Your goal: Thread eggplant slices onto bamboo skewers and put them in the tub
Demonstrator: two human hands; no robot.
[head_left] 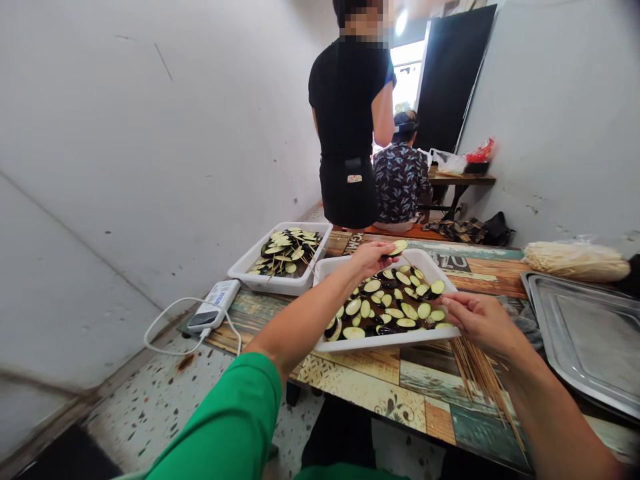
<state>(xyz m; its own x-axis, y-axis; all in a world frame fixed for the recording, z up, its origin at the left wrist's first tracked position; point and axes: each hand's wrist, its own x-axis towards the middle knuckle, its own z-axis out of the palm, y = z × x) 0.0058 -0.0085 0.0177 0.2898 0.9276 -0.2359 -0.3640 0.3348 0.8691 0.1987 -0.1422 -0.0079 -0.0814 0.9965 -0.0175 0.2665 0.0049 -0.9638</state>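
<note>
Head view: left hand [373,259] pinches one eggplant slice [399,248] above the near tray [385,343], where many loose slices [410,311] remain; right hand [469,313], I cannot tell its grip. Skewered slices [285,244], seemingly done, fill the other tray [270,285].

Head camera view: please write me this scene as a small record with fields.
Left hand: holds an eggplant slice above the near tray
Right hand: at that tray's right side, fingertips close to another slice; grip unclear
Near tray: white, many loose slices
Far tray: white, piled slices
Table, right: thin wooden sticks, metal trays
Other people: one standing, one seated
</note>
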